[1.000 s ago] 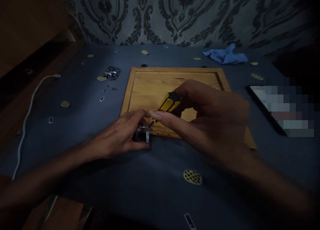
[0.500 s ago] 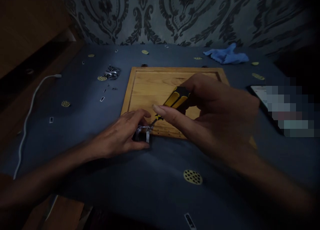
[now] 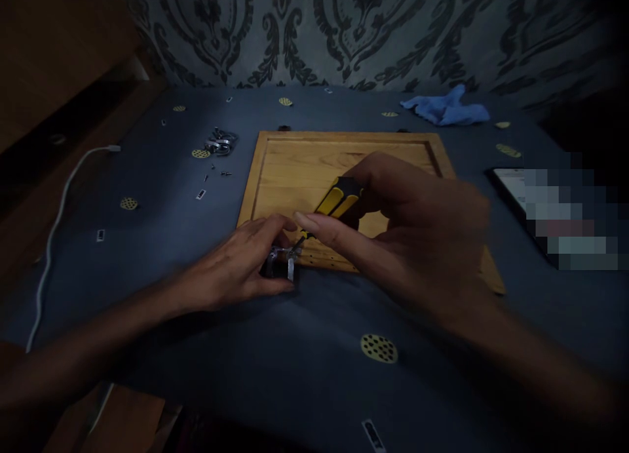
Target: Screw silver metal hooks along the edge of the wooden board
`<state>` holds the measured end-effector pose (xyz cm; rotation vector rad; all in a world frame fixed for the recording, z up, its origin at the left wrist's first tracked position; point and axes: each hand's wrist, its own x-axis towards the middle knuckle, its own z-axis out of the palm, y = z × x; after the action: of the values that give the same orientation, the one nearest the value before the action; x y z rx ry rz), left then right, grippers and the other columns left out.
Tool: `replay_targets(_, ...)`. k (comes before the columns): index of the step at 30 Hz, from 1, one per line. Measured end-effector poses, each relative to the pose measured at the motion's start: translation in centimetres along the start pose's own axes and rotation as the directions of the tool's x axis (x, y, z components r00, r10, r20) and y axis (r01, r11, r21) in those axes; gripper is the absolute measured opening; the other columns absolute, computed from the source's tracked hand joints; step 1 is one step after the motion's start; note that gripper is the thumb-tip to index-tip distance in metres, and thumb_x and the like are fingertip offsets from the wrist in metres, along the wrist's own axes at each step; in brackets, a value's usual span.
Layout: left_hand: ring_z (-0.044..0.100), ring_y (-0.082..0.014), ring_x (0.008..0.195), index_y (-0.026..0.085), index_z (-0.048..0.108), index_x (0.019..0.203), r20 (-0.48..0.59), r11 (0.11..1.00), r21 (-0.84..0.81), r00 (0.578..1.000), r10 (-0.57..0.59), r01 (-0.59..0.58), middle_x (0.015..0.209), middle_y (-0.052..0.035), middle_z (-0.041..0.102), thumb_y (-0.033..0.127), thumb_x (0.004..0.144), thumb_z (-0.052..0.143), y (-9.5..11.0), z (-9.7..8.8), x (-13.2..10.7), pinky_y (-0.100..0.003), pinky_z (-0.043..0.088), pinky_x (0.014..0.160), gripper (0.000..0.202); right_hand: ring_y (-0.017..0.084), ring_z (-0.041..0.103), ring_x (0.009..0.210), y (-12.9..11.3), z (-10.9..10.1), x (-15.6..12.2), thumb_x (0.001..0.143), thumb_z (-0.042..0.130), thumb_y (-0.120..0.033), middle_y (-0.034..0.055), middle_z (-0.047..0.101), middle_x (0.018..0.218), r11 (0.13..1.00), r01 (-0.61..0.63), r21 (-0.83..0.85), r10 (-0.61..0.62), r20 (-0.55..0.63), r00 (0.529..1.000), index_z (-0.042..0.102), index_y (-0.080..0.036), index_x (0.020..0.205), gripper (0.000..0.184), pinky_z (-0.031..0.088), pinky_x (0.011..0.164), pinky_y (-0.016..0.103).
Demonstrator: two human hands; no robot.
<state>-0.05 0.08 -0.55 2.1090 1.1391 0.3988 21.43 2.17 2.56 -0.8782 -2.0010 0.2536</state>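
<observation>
A wooden panel (image 3: 309, 155) with a raised frame lies flat on the blue cloth. At its near left edge, my left hand (image 3: 246, 259) grips a shiny metal bracket (image 3: 289, 269) between thumb and fingers. My right hand (image 3: 417, 236) is closed around a yellow and black screwdriver (image 3: 337, 197), held at a slant. Its shaft points down to the left, and the tip meets the top of the bracket. Whether a screw sits under the tip is too small to tell. A row of small holes runs along the panel's near edge.
Several metal brackets (image 3: 221, 141) lie in a heap at the left, with small screws (image 3: 226, 173) near them. A blue rag (image 3: 449, 107) is at the back right. At the right lies a phone (image 3: 511, 184), and a white cable (image 3: 61, 210) runs down the left.
My right hand and the screwdriver have shifted slightly left and down, the handle turning a little. My left hand and the bracket stay in place.
</observation>
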Motion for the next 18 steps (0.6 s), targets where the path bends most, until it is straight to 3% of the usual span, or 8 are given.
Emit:
replay_targets(6, 0.068, -0.0288, 0.113, 0.027, 0.044, 0.120, -0.003, 1.000, -0.003, 1.000, 0.010, -0.010, 0.120, -0.0050, 0.066, 0.033, 0.087, 0.076, -0.3, 0.1, -0.1, -0.042, 0.057, 0.093, 0.047, 0.015, 0.065, 0.059, -0.1, -0.5, 0.4, 0.092, 0.076, -0.047, -0.0032, 0.064, 0.066, 0.998, -0.022, 0.057, 0.017, 0.081, 0.997, 0.054, -0.025, 0.078, 0.034, 0.049, 0.053, 0.028)
replay_targets(12, 0.068, -0.0285, 0.108, 0.027, 0.044, 0.121, 0.005, 1.000, -0.005, 1.000, -0.027, 0.027, 0.117, -0.0057, 0.066, 0.034, 0.085, 0.076, -0.1, 0.0, 0.0, -0.043, 0.057, 0.091, 0.049, 0.013, 0.069, 0.067, -0.1, -1.0, 0.8, 0.090, 0.078, -0.037, -0.0020, 0.073, 0.087, 0.943, -0.204, 0.264, 0.140, 0.240, 0.961, 0.067, -0.023, 0.096, 0.019, 0.055, 0.056, 0.024)
replay_targets(18, 0.068, -0.0278, 0.106, 0.026, 0.044, 0.121, 0.009, 0.999, -0.018, 0.999, -0.036, 0.036, 0.114, -0.0059, 0.066, 0.035, 0.086, 0.076, 0.0, -0.1, 0.1, -0.043, 0.057, 0.092, 0.049, 0.014, 0.075, 0.072, 0.1, -1.3, 1.2, 0.092, 0.075, -0.029, -0.0007, 0.078, 0.095, 0.906, -0.220, 0.361, 0.094, 0.335, 0.937, 0.072, -0.024, 0.105, 0.014, 0.058, 0.058, 0.024)
